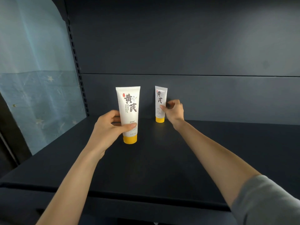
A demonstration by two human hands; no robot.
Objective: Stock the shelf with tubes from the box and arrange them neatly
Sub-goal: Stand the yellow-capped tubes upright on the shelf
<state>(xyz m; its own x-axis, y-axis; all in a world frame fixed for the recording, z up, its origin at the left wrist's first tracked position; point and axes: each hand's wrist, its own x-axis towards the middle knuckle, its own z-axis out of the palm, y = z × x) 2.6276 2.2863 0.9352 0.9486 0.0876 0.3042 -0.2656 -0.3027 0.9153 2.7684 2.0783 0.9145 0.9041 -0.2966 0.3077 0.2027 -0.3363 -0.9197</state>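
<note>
Two white tubes with yellow caps and dark lettering stand cap-down on the dark shelf [162, 159]. The nearer tube [129, 101] is upright at centre-left; my left hand [110, 127] grips its lower half, thumb across the front and fingers behind. The farther tube [160, 99] stands close to the shelf's back panel, turned slightly sideways. My right hand [174, 111] pinches its right edge near the middle with thumb and fingertips. The box is out of view.
The shelf's dark back panel [194, 54] rises behind the tubes. A slotted upright [76, 59] runs along the left edge, with a blue starred sheet [35, 86] beyond it. The shelf's front lip [129, 194] lies near me.
</note>
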